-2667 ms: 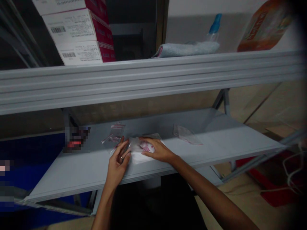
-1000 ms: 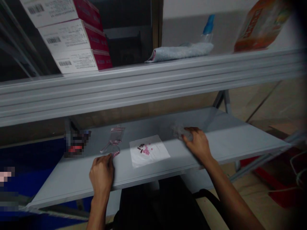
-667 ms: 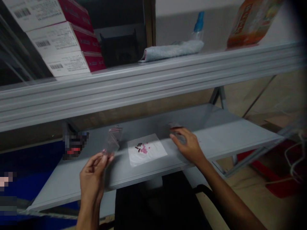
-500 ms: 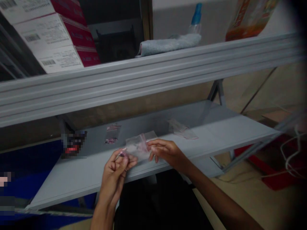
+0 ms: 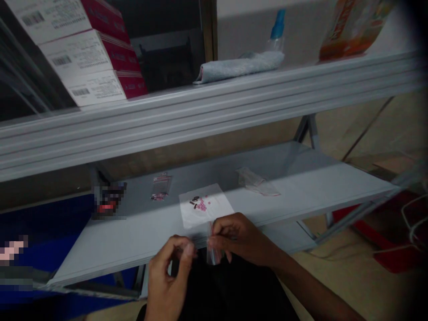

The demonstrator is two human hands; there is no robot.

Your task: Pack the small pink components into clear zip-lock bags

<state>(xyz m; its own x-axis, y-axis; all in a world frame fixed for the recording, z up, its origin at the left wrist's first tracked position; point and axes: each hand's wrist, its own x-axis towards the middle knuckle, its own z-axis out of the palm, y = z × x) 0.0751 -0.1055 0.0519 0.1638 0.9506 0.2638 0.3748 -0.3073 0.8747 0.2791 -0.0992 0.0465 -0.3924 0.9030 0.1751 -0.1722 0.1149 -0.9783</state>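
Bag risk: clear bag [image 5: 214, 257] could slip; only right hand [image 5: 241, 238] visibly pinches it.
Pill risk: knuckle brushing white sheet [image 5: 217, 207] could scatter loose pink pills [image 5: 202, 205], dark capsules [image 5: 193, 203].
Left hand [image 5: 172, 269]: fingertips nearly together, hold can't tell.
Right fingers: closed on bag.
Bag place: at tabletop [image 5: 307, 176] front edge, around middle.
Bag look: see-through, reddish stripe, contents unclear.

From my end I see bare skin on the left hand [image 5: 170, 272] and the right hand [image 5: 244, 240] alike; the right forearm [image 5: 310, 281], slender and tapering towards the wrist, is bare as far as my view reaches; below shows black clothing [image 5: 237, 294], dull and even in tone, too dim for me to tell its cut.
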